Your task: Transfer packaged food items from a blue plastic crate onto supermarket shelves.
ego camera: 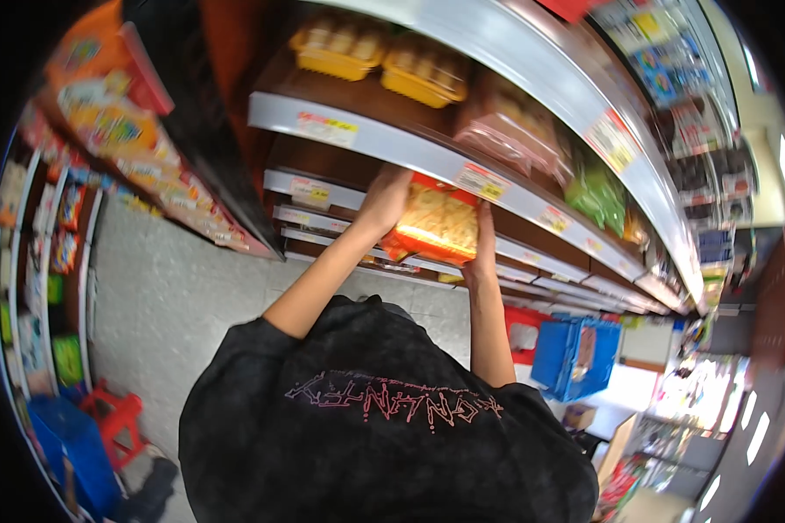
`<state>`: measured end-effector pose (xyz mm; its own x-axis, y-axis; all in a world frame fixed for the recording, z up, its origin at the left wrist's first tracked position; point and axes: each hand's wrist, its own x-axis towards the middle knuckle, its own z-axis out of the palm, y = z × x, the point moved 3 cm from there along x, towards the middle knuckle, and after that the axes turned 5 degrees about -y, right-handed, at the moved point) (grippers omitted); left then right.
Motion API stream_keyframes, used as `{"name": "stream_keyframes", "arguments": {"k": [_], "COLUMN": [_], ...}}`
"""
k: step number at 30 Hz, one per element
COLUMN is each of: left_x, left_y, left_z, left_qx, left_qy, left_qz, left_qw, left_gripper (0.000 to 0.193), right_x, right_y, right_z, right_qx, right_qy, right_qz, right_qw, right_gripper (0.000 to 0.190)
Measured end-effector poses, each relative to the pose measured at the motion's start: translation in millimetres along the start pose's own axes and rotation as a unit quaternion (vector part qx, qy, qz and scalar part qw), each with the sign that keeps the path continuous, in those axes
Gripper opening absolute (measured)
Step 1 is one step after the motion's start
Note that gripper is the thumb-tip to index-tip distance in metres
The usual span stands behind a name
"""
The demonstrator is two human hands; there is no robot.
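Observation:
Between my two hands is a red-and-clear plastic food package [437,219] with pale golden pieces showing through it. My left hand [387,199] grips its left side, the fingertips partly hidden behind it. On the opposite side my right hand [483,238] presses against the package's edge. The package is in front of a store shelf unit, close to a white shelf edge [392,145] with price labels. On the shelf above sit yellow trays of packed food [425,75] and a pink package [513,144].
A green bag [596,199] lies farther right along the shelf. Left stands an orange cardboard display [114,124]. Blue crates [566,356] are behind on the right; a red stool [114,421] and blue bin [72,451] stand at lower left on the grey floor [170,281].

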<state>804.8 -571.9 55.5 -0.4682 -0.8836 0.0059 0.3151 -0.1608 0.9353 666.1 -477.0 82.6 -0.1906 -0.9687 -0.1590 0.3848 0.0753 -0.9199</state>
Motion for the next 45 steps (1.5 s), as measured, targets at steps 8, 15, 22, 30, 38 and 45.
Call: {"name": "stream_keyframes", "arguments": {"k": [8, 15, 22, 30, 38, 45], "left_x": [42.4, 18.3, 12.3, 15.1, 13.5, 20.2], "left_y": [43.3, 23.9, 4.6, 0.3, -6.7, -18.4], "left_z": [0.0, -8.8, -2.5, -5.7, -7.0, -10.5], "left_qx": [-0.018, 0.005, 0.038, 0.101, 0.104, 0.133], "left_qy": [0.05, 0.029, -0.053, -0.045, 0.001, 0.097], "left_qz": [0.073, 0.085, 0.114, 0.086, 0.077, 0.039], "left_qw": [0.996, 0.996, 0.991, 0.99, 0.992, 0.986], "left_gripper": [0.054, 0.054, 0.049, 0.046, 0.048, 0.048], "right_x": [79.1, 72.7, 45.9, 52.9, 50.2, -15.8], "right_y": [13.2, 10.9, 10.2, 21.5, 17.5, -20.9], "right_z": [-60.5, -60.5, -32.9, -49.4, -55.2, -52.2], "right_qx": [-0.003, 0.022, -0.153, -0.14, -0.247, -0.372], "right_qy": [0.096, 0.069, -0.029, 0.02, 0.053, -0.021], "right_qz": [-0.019, -0.023, -0.093, -0.072, -0.055, -0.113], "right_qw": [0.995, 0.997, 0.983, 0.987, 0.966, 0.921], "right_gripper": [0.047, 0.049, 0.05, 0.05, 0.058, 0.036]}}
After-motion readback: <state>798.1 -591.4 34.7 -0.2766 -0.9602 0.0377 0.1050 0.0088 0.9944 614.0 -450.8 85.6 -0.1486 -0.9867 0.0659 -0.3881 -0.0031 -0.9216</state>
